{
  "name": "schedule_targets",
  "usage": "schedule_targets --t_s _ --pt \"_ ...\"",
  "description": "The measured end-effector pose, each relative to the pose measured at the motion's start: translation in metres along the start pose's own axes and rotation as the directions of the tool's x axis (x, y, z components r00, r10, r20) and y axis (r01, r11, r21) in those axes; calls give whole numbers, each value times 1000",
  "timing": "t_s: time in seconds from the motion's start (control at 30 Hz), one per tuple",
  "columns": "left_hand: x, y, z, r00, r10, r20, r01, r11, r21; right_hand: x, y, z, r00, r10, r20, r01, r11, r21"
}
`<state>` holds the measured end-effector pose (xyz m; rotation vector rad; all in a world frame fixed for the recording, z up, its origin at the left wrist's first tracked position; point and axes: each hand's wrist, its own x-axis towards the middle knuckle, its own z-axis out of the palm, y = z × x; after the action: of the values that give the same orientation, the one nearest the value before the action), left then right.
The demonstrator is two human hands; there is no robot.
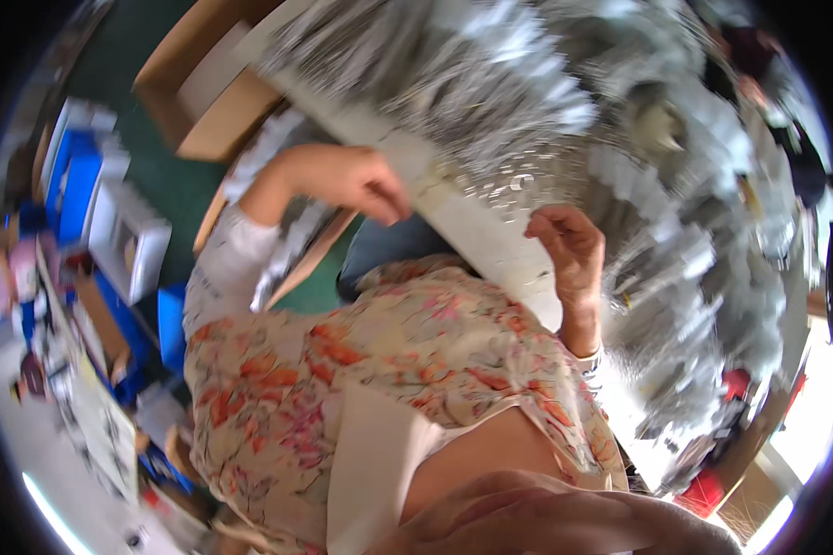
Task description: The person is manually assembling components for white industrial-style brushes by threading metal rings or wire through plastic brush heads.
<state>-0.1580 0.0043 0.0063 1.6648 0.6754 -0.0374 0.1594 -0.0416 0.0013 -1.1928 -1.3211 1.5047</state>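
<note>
Clock read from the middle of the view unless a grip is named. Small shiny pieces [518,185], loosely scattered between 1 and 2 o'clock on the pale counter [481,236]; too blurred to count. From the left grip [347,176] they lie at 3 o'clock, a gap between; from the right grip [574,250], at 11 o'clock, near.

Left grip: one hand, at 11 o'clock over the counter's near edge, fingers bent and bunched narrow; cannot tell whether something small is pinched. Right grip: one hand, between 2 and 3 o'clock, fingers loosely curled, thumb side toward the pieces; contents likewise cannot be told.

Silvery-grey bundles, strand-like, smeared by motion: one upper heap [463,83] at 12 to 1 o'clock, one right-hand heap [662,250] at 3; single bundles not countable. One pale round object [657,125] among them at 2 o'clock.

Cartons, brown, open: two near the counter. Upper carton [227,120] between 10 and 11 o'clock; lower carton [310,262] between 9 and 10, silvery material inside, left forearm across it. Green floor [120,69] beyond.

Further out: one white box [130,236] between 9 and 10 o'clock, one blue-and-white box [76,185] at 10. Two red objects [703,493] between 3 and 4 o'clock, kind unclear. Floral top [416,333] fills 6 o'clock.
</note>
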Motion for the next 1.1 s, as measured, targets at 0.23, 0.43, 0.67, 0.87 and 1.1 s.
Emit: schedule_targets --t_s 0.23,0.43,0.67,0.87,1.1 --pt "50 95 -136 979 117 -165 -122 992 -21 -15 -40 -68 953 -203 -227 201 979 -30" --pt "186 4 -304 615 -68 -786 231 968 97 -40 -79 -158 819 -329 -469 113 895 -431" --pt "228 -77 -370 441 -212 -872 407 913 -16 -20 -74 -273 750 -292 -594 -49 871 -490" --pt "226 -29 -333 396 -229 -889 472 882 -17 60 -41 -342 786 -217 -578 -358 602 -714" --pt "232 100 -296 165 168 -972 -270 955 119 99 -24 -345 859 -97 -502 -350 604 -716"
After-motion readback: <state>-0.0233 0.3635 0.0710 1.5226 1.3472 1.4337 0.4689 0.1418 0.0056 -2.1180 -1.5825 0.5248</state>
